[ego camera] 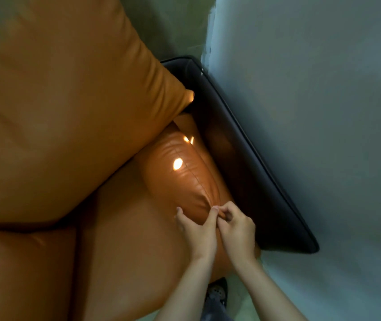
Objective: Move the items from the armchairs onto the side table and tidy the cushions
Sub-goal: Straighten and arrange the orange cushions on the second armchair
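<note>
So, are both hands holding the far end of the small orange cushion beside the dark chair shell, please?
Not the far end: the head view shows the left hand and right hand holding the near end of the small orange cushion beside the dark chair shell.

Orange leather armchair seat (126, 246) w/ big back cushion (57, 112) & small side cushion (184, 174) on it.

I see both hands at the near end of the small orange cushion (184, 177): left hand (198, 230), right hand (237, 230) pinching its seam.
</note>
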Motion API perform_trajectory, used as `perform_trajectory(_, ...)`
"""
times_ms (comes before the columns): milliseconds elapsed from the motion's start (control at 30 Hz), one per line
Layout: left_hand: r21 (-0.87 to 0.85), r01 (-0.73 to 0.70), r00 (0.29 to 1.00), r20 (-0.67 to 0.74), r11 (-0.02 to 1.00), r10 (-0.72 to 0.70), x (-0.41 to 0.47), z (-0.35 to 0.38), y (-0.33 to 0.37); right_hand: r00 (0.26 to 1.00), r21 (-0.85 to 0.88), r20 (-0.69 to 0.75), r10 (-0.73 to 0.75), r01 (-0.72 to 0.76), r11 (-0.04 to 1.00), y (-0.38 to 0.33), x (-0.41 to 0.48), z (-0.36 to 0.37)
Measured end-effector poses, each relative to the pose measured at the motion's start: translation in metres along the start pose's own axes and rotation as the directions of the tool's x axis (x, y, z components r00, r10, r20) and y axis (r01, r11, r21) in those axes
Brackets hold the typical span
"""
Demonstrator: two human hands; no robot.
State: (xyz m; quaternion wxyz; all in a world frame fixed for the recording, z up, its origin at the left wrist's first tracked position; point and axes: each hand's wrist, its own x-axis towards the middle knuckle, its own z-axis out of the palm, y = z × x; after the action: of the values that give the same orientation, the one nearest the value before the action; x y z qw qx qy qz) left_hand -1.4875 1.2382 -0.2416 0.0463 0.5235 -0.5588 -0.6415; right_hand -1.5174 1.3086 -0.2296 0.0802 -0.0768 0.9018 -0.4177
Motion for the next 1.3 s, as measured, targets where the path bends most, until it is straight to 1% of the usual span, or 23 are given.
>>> perform_trajectory(167,0.047,0.001,0.998,0.058,0.999,-0.003,-0.031,-0.021,-0.026,0.994,0.007,-0.088,0.071,-0.070,0.998,0.004,-0.051,-0.003)
perform_trajectory(300,0.124,-0.021,0.992,0.124,0.992,0.006,-0.039,-0.038,-0.037,0.978,0.036,-0.128,0.166,-0.162,0.986,0.005,-0.074,0.006)
perform_trajectory(400,0.183,-0.053,0.984,0.178,0.982,0.020,-0.032,-0.045,-0.029,0.975,0.015,-0.157,0.156,-0.156,0.988,0.003,-0.071,0.010)
perform_trajectory(467,0.206,-0.065,0.982,0.190,0.976,0.025,-0.031,-0.048,-0.021,0.977,0.011,-0.153,0.150,-0.150,0.989,0.000,-0.068,0.008)
perform_trajectory(500,0.211,-0.094,0.980,0.192,0.973,0.053,-0.032,-0.050,-0.017,0.979,0.008,-0.141,0.149,-0.150,0.989,-0.002,-0.066,0.006)
perform_trajectory(567,0.275,-0.232,0.963,0.198,0.933,0.181,-0.030,-0.055,-0.008,0.982,-0.010,-0.117,0.147,-0.150,0.989,-0.004,-0.062,0.004)
perform_trajectory(667,0.443,-0.442,0.897,0.228,0.780,0.379,-0.006,-0.066,0.010,0.991,-0.064,-0.022,0.131,-0.132,0.989,-0.009,-0.045,0.000)
perform_trajectory(733,0.583,-0.520,0.842,0.226,0.625,0.490,0.020,-0.078,0.034,0.990,-0.119,0.085,0.116,-0.106,0.987,-0.018,-0.028,-0.001)
perform_trajectory(800,0.748,-0.524,0.772,0.215,0.408,0.598,0.049,-0.096,0.065,0.979,-0.201,0.179,0.094,-0.057,0.978,-0.032,-0.010,0.002)
perform_trajectory(867,0.864,-0.466,0.679,0.210,0.192,0.704,0.071,-0.116,0.098,0.960,-0.295,0.263,0.098,-0.017,0.956,-0.048,0.006,0.010)
perform_trajectory(900,0.891,-0.446,0.618,0.239,0.083,0.749,0.078,-0.125,0.112,0.947,-0.346,0.301,0.116,-0.005,0.938,-0.055,0.011,0.015)
perform_trajectory(967,0.888,-0.434,0.481,0.370,-0.151,0.795,0.086,-0.138,0.134,0.924,-0.453,0.345,0.167,0.008,0.891,-0.060,0.015,0.025)
perform_trajectory(1000,0.873,-0.427,0.415,0.420,-0.235,0.807,0.089,-0.145,0.145,0.916,-0.493,0.348,0.198,0.000,0.870,-0.057,0.015,0.029)
perform_trajectory(1033,0.868,-0.413,0.376,0.440,-0.278,0.816,0.092,-0.150,0.158,0.911,-0.518,0.343,0.228,-0.019,0.855,-0.052,0.014,0.033)
perform_trajectory(1067,0.872,-0.392,0.373,0.441,-0.292,0.816,0.095,-0.154,0.172,0.908,-0.527,0.335,0.251,-0.040,0.849,-0.046,0.012,0.035)
perform_trajectory(1133,0.881,-0.359,0.414,0.447,-0.309,0.793,0.104,-0.160,0.194,0.912,-0.524,0.320,0.255,-0.054,0.850,-0.038,0.008,0.038)
perform_trajectory(1200,0.878,-0.355,0.454,0.463,-0.322,0.761,0.115,-0.159,0.204,0.931,-0.511,0.293,0.219,-0.041,0.859,-0.035,0.009,0.040)
perform_trajectory(1300,0.883,-0.359,0.508,0.457,-0.303,0.730,0.129,-0.149,0.210,0.942,-0.489,0.265,0.206,-0.053,0.871,-0.039,0.015,0.040)
